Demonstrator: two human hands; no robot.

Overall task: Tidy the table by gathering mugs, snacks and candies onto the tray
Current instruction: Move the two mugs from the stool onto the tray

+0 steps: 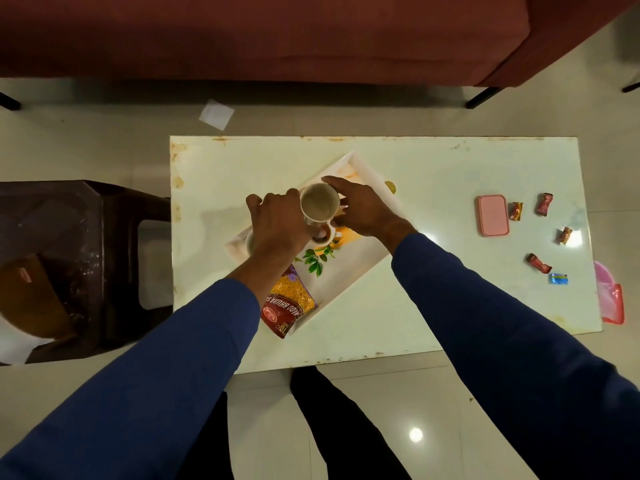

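Note:
A white tray [367, 174] with a leaf print lies at an angle on the pale table [433, 168]. My left hand [277, 223] grips a cream mug [319, 204] by its handle side, just above the tray. My right hand [360, 209] rests against the mug's far side, fingers curled around its rim. A second mug [249, 242] peeks out under my left hand. A red and yellow snack packet [287, 303] lies on the tray's near end. Several wrapped candies, such as the red candy [543, 204] and the blue candy [559, 278], lie scattered at the table's right.
A pink lidded box [493, 215] sits beside the candies. A dark plastic stool [79, 268] stands left of the table, a maroon sofa [263, 36] behind it. A pink item [611, 299] lies off the table's right edge, a paper scrap [216, 114] on the floor.

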